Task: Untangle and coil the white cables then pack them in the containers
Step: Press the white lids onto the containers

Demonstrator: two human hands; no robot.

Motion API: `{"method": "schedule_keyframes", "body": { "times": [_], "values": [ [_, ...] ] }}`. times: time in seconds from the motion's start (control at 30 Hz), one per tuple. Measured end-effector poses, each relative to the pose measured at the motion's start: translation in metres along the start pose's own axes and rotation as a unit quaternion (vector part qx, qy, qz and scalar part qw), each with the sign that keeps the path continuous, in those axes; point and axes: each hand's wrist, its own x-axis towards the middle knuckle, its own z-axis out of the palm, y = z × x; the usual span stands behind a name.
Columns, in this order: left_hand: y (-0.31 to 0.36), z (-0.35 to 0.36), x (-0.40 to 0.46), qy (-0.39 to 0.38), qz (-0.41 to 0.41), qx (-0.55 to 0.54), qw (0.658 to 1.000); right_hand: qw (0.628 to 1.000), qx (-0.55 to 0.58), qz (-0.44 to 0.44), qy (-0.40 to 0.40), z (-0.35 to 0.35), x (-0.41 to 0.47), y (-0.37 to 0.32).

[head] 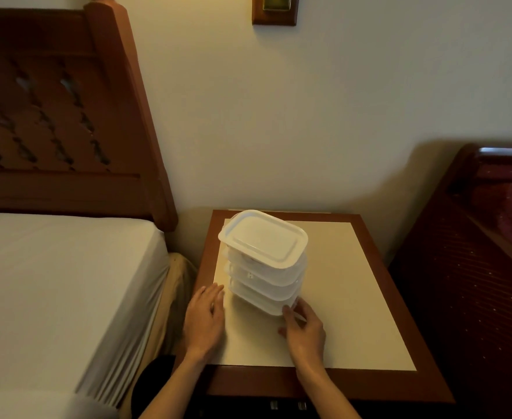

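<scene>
From the head camera, a stack of white lidded plastic containers (263, 261) stands on the desk (369, 297), toward its 10 o'clock corner, near the wall. The stack leans a little; each box sits slightly off the one below, so I think both hands come in to steady or square it.

The right hand (304, 328) is at 5 o'clock of the stack. Its fingers curl round the near corner of the lowest container, and the thumb lies along the front edge, so it grips that box.

The left hand (204, 316) lies flat on the desk at 8 o'clock of the stack, fingers straight and relaxed, holding nothing; the fingertips are just beside the bottom box, and I cannot tell if they touch.

No white cable lies loose in view. Something small shows faintly through one container wall, perhaps cables already packed.

The bed (52, 282) is at 9 o'clock.
</scene>
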Motion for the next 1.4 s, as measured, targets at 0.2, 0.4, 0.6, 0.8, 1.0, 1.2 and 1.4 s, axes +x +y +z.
{"method": "schedule_keyframes", "body": {
  "times": [0.2, 0.4, 0.6, 0.8, 1.0, 1.2, 1.4],
  "values": [
    [0.012, -0.001, 0.01, -0.026, -0.129, -0.223, 0.966, 0.998, 0.008, 0.017, -0.056, 0.004, 0.023, 0.002],
    [0.021, 0.009, 0.018, 0.039, -0.134, -0.259, 0.956, 0.995, -0.047, -0.004, -0.091, 0.017, 0.058, -0.008],
    [0.033, 0.016, 0.06, 0.055, -0.197, -0.183, 0.962, 0.987, -0.078, 0.023, -0.139, 0.037, 0.112, -0.032],
    [0.016, 0.029, 0.132, 0.02, -0.246, -0.215, 0.945, 0.981, -0.111, 0.057, -0.148, 0.065, 0.163, -0.057],
    [0.014, 0.043, 0.181, 0.038, -0.239, -0.235, 0.941, 0.979, -0.132, 0.061, -0.141, 0.09, 0.205, -0.07],
    [0.019, 0.046, 0.21, 0.038, -0.239, -0.286, 0.927, 0.979, -0.128, 0.071, -0.145, 0.101, 0.229, -0.078],
    [0.007, 0.053, 0.214, 0.011, -0.24, -0.28, 0.929, 0.982, -0.084, 0.067, -0.152, 0.097, 0.227, -0.072]
  ]
}}
